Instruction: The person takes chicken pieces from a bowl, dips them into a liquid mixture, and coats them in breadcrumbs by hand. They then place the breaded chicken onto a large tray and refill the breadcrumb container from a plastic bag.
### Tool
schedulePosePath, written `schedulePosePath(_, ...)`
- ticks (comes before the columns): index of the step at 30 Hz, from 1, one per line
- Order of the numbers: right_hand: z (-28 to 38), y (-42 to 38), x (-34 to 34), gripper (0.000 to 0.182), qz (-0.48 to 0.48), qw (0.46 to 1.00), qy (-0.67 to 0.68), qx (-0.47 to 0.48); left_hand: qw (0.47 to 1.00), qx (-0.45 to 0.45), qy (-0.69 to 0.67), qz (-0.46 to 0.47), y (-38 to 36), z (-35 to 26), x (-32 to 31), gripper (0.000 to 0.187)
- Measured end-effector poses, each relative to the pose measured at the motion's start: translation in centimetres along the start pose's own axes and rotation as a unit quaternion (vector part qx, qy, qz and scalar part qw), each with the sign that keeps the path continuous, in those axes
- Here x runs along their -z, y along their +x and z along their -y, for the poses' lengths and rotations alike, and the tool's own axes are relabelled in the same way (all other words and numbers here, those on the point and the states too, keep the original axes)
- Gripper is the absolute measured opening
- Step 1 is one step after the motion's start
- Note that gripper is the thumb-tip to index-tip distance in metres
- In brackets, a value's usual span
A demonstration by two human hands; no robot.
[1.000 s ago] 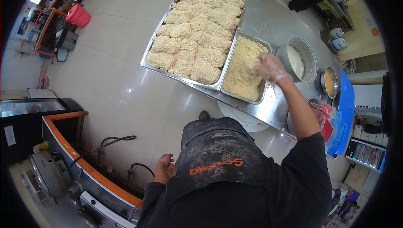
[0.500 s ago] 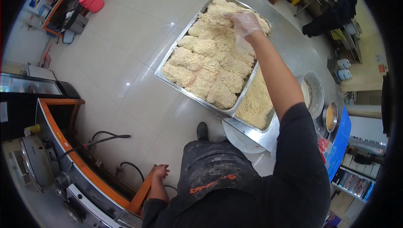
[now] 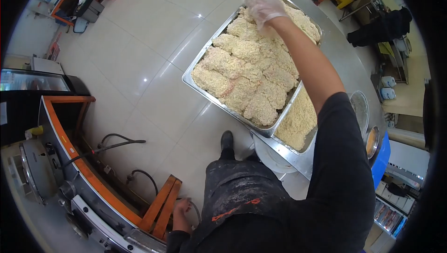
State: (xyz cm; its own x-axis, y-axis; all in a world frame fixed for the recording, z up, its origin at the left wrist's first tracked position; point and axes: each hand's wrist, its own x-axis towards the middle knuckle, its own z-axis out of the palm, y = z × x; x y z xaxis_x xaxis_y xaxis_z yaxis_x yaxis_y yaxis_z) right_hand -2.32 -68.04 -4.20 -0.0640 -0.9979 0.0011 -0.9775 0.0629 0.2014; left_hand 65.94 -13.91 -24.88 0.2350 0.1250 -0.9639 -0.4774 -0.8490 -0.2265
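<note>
My right hand [image 3: 264, 6], in a clear plastic glove, rests at the far left corner of a deep metal tray [image 3: 219, 106]. Its fingers look spread over the crumb-coated pieces [image 3: 242, 67], which resemble breaded meat and fill the tray in overlapping rows. Pinkish meat shows through the coating in places. My left hand [image 3: 183, 205] hangs low beside my apron, bare, its fingers loosely bent and apart with nothing in them. It is nearest to an orange wooden frame [image 3: 163, 202].
A second tray of loose crumbs [image 3: 298, 120] adjoins the first on the metal table [image 3: 342, 62]. Beyond my right arm are a metal bowl [image 3: 361, 106] and a smaller bowl of orange liquid [image 3: 371, 141]. A round white lid or tub [image 3: 272, 157] sits below the table edge. A dark hose [image 3: 116, 146] juts out at left.
My right hand has moved left across the pieces to the tray's far left corner. My left hand has dropped slightly closer to my body. The view has shifted a little.
</note>
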Motion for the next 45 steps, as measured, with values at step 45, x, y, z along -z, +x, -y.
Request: schedulePosePath(45,-11.8,-80.5,-6.3,0.059,0.038,0.662,0.345,-0.664,0.922,-0.226,0.312,-0.027,-5.6,-16.2,-24.6,0.05)
